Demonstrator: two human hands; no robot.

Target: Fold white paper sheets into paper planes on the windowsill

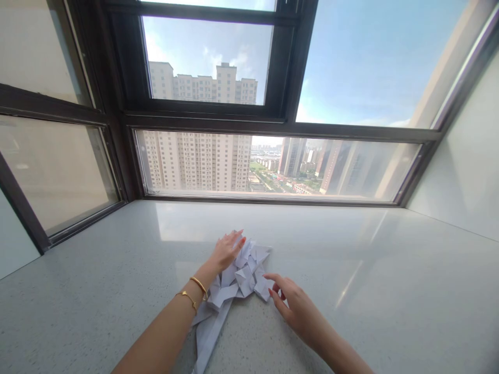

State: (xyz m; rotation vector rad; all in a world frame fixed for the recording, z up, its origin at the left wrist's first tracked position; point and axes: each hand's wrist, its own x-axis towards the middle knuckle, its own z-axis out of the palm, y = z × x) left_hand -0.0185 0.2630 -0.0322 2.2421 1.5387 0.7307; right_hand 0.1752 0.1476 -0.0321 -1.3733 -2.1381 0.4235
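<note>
While my left hand (226, 250) presses flat, fingers spread, on the folded paper (237, 278), my right hand (296, 306) fingertips touch its edge, loosely open

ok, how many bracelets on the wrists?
2, both on the left wrist: one gold bangle nearer the left hand, one thin chain bracelet just behind it. The right hand's wrist shows none; its underside is hidden.

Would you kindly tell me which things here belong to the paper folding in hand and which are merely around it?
In hand:
- folded white paper, crumpled into many creases
- left hand, flat on the paper's upper part
- right hand, fingertips at the paper's right edge

Merely around:
- pale speckled countertop
- dark-framed window
- two gold bracelets on the left wrist
</note>
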